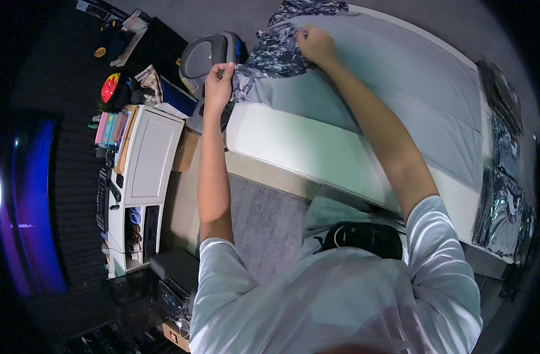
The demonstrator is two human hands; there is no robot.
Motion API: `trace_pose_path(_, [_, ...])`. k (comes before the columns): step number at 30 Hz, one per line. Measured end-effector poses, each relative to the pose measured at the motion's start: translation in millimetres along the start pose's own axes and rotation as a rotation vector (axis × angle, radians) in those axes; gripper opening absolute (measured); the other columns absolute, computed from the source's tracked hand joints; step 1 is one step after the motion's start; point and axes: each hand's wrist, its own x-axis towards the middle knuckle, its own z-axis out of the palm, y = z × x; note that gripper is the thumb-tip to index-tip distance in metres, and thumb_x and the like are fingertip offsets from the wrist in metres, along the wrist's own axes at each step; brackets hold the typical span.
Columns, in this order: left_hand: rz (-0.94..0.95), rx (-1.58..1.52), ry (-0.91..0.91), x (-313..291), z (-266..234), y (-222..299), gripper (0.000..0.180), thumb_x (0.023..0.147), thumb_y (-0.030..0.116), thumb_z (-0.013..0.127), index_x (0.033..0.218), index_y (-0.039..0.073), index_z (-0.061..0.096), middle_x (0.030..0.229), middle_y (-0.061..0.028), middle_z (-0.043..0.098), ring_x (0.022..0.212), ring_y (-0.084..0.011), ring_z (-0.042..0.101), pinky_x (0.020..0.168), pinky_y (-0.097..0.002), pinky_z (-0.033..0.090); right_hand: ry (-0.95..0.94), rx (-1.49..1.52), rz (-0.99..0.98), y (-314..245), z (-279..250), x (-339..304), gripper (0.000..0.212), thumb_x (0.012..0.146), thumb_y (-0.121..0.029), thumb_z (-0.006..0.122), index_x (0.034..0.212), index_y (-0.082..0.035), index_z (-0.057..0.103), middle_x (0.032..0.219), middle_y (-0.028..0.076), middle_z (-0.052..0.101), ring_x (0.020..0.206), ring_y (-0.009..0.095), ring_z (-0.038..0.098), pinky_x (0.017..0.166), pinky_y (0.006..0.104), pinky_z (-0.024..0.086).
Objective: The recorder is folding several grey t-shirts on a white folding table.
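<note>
A grey-blue camouflage garment (276, 56) lies bunched along the far left edge of a white table (293, 138). My left hand (219, 84) is closed in a pinch on its near left edge, just past the table's side. Farther in, my right hand (316, 45) has its fingers closed on the upper right part of the garment. What kind of garment it is cannot be told. More camouflage fabric (314, 7) lies beyond it at the far edge. A smooth grey cloth (399, 76) covers much of the table and reaches under the garment.
Clear-bagged folded clothes (503, 206) are stacked along the table's right side. A grey chair (205, 58) stands against the far left corner. On the left are a white cabinet (155, 159) with books and boxes, and a lit screen (31, 206). A grey rug (261, 218) covers the floor.
</note>
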Motion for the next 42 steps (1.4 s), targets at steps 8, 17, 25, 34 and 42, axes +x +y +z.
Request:
trace_pose_path(8, [-0.073,0.444,-0.284,-3.9,-1.9,-4.1,0.035,0.088,0.033,0.069,0.108,0.004,0.067,0.081,-0.0169,0.070,0.077,-0.0238,0.068,0.074,-0.0355,0.050,0.174,0.157,0.259,63.1,11.6,26.0,0.037,0.085,-0.029,0.058,0.104,0.001,0.068,0.095,0.023,0.070,0.089,0.036,0.067,0.083,0.0415,0.050])
trace_pose_path(17, [-0.037,0.469,-0.266,48.4,21.7,-6.2,0.036,0.098,0.028,0.053,0.120,0.001,0.061,0.108,-0.0182,0.069,0.103,-0.0286,0.066,0.090,-0.0365,0.048,0.026,0.648,0.613,47.7,0.9,25.3,0.050,0.082,-0.016,0.064,0.131,-0.007,0.054,0.118,0.018,0.063,0.107,0.027,0.060,0.093,0.0353,0.046])
trace_pose_path(25, [-0.241,0.603,-0.165,106.1,123.3,18.0,0.063,0.093,0.053,0.048,0.126,0.001,0.061,0.128,-0.0238,0.060,0.126,-0.0388,0.053,0.104,-0.0431,0.040,-0.088,0.651,0.472,21.8,-20.5,17.6,0.057,0.079,-0.015,0.067,0.133,-0.013,0.051,0.115,0.021,0.063,0.104,0.029,0.062,0.092,0.0374,0.047])
trace_pose_path(34, [-0.206,0.613,0.000,94.9,133.9,16.8,0.049,0.092,0.047,0.052,0.117,0.008,0.067,0.117,-0.0209,0.067,0.115,-0.0383,0.060,0.097,-0.0452,0.045,0.108,0.435,0.087,50.2,-66.7,2.1,0.048,0.086,-0.008,0.059,0.133,-0.007,0.048,0.102,0.020,0.067,0.095,0.035,0.065,0.083,0.0424,0.051])
trace_pose_path(42, [-0.096,0.605,0.118,80.0,128.2,35.4,0.051,0.094,0.047,0.047,0.119,0.006,0.066,0.118,-0.0192,0.067,0.112,-0.0402,0.061,0.096,-0.0472,0.046,0.190,0.035,0.016,149.3,-237.5,-48.7,0.025,0.095,-0.021,0.056,0.113,-0.007,0.065,0.081,0.009,0.069,0.072,0.019,0.064,0.072,0.0320,0.050])
